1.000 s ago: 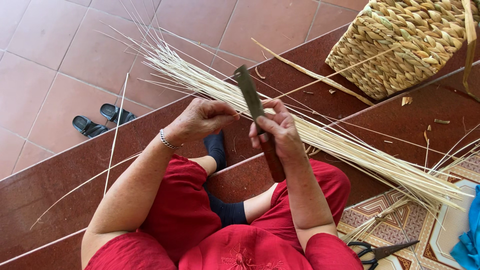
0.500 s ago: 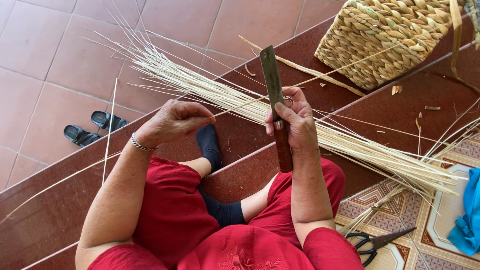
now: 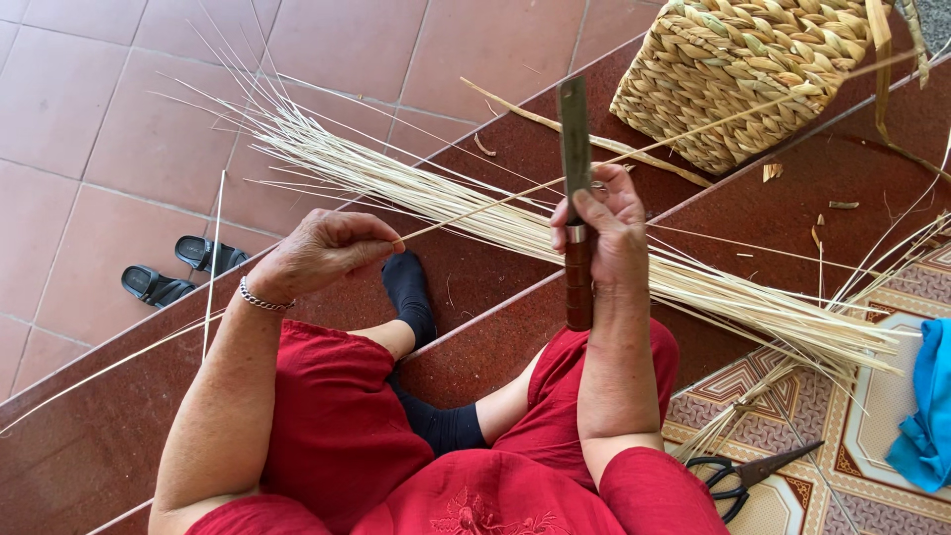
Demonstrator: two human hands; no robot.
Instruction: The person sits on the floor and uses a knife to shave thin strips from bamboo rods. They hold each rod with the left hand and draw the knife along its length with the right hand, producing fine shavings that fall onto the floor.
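Meanwhile the left hand (image 3: 319,250) pinches the end of a single thin strip (image 3: 634,151) that slants up toward the woven basket (image 3: 758,74), while the right hand (image 3: 599,228) is clenched around the handle of an upright knife (image 3: 575,178). Below the basket, a bundle of pale strips (image 3: 515,223) lies across the steps behind both hands, and scissors (image 3: 748,476) lie well below it.

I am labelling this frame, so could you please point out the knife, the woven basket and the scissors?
knife (image 3: 574,129), head view, on the flat blade.
woven basket (image 3: 753,69), head view, on its plaited side.
scissors (image 3: 738,478), head view, near the pivot.
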